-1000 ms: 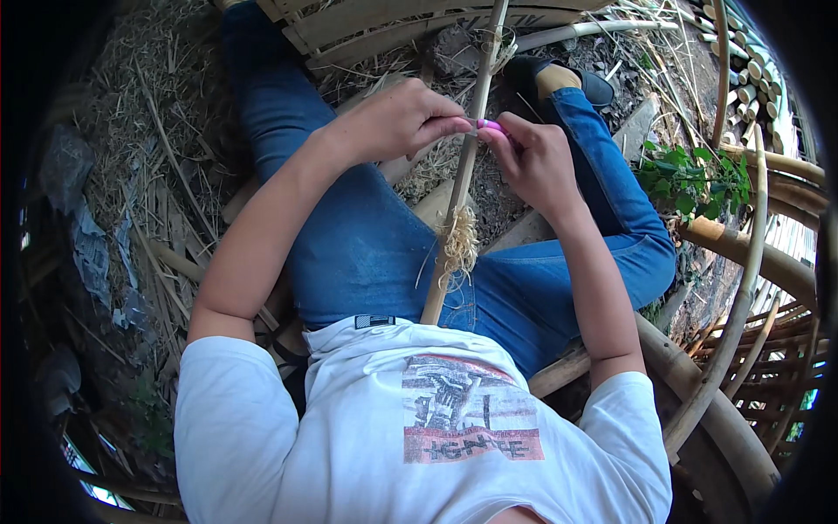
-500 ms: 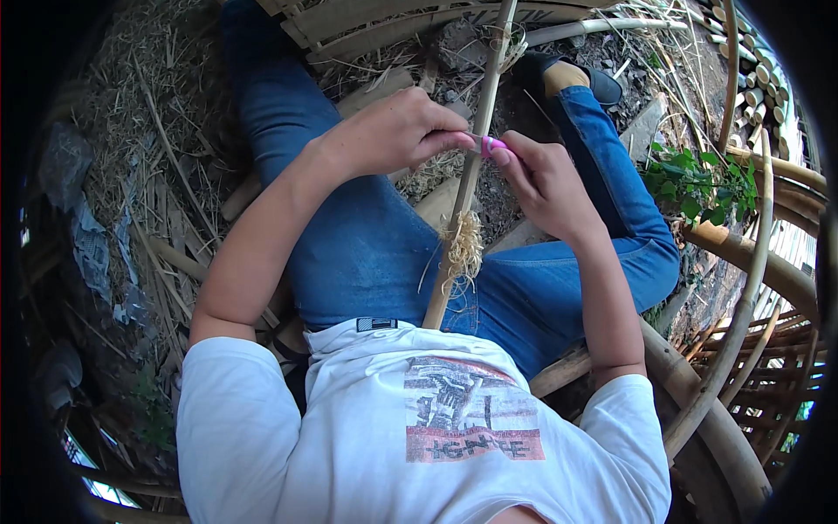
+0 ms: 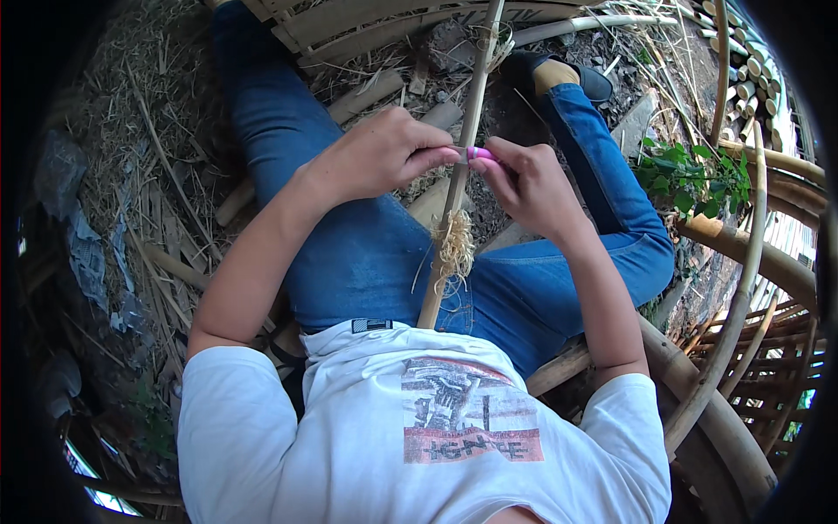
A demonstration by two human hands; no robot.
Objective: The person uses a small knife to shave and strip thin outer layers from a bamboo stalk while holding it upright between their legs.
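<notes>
A slim bamboo pole [image 3: 472, 109] runs from the far side down between my thighs to my waist. Across it lies a small pink-handled blade [image 3: 479, 153]. My right hand [image 3: 537, 185] is closed round the pink handle, just right of the pole. On the pole's other side, my left hand [image 3: 384, 160] pinches the blade's far end between thumb and fingers. Fingers cover most of the blade, so its full shape is hidden. Below both hands, a tuft of pale curled shavings [image 3: 455, 244] clings to the pole.
Straw and bamboo scraps [image 3: 157, 113] litter the ground at left. A bamboo panel [image 3: 375, 35] stands at the far side. Green leaves [image 3: 698, 179], long bent poles [image 3: 742, 288] and stacked cut bamboo [image 3: 755, 83] are at right. My black shoe [image 3: 596, 85] rests beyond my right hand.
Both hands and the pink-handled blade have moved a little way down the pole toward me. The grip of each hand looks the same.
</notes>
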